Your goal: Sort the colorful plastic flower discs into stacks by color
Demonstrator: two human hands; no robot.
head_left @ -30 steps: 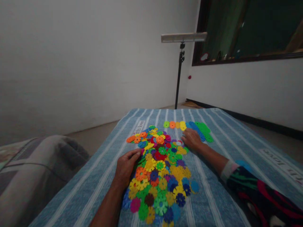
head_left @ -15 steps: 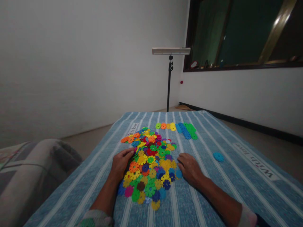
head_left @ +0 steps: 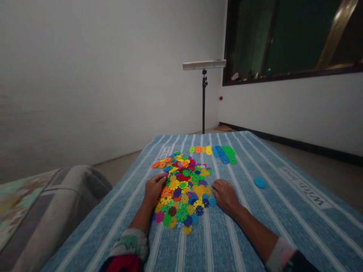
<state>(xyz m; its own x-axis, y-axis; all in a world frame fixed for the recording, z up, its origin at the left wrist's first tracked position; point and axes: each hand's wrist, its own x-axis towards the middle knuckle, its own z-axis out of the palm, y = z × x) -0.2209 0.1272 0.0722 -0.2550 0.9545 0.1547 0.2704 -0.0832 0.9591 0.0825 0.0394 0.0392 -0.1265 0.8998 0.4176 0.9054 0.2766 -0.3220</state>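
A heap of colourful plastic flower-shaped discs (head_left: 181, 194) lies spread on the striped cloth in front of me. My left hand (head_left: 154, 187) rests against the heap's left edge. Its thumb and fingers are drawn together at the discs, and whatever is between them is too small to make out. On the opposite side, my right hand (head_left: 226, 195) lies back-up on the cloth by the heap's right edge, fingers curled under and their tips hidden. A light blue disc (head_left: 212, 202) shows close to that hand's wrist side.
Beyond the heap, discs are set in a row: single yellow and orange ones (head_left: 198, 150), then overlapping blue discs (head_left: 222, 154) and green discs (head_left: 229, 154). One blue disc (head_left: 259, 183) lies apart at right. A lamp stand (head_left: 203, 102) rises past the table's far end.
The view has shifted and tilted slightly, so more of my left sleeve shows. Both hands keep nearly the same places beside the heap; the rows of discs look the same.
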